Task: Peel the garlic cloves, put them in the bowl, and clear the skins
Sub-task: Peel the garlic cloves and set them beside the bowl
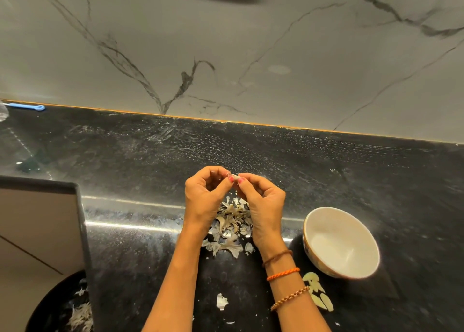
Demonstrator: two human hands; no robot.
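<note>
Both hands, left hand (204, 196) and right hand (263, 203), pinched one small garlic clove (234, 178) at the fingertips, over a pile of papery skins (229, 228); glossy white bowl (341, 244) nearby.

There are two hands: the left hand (204, 196) and the right hand (263, 203). They hold one garlic clove (234, 178) between them. One white bowl (341, 242) sits on the bench (326, 161). About four peeled cloves (317, 294) lie beside it. One big pile of skins (231, 228) lies under the hands. Three bracelets (283, 274) are on the right wrist.
</note>
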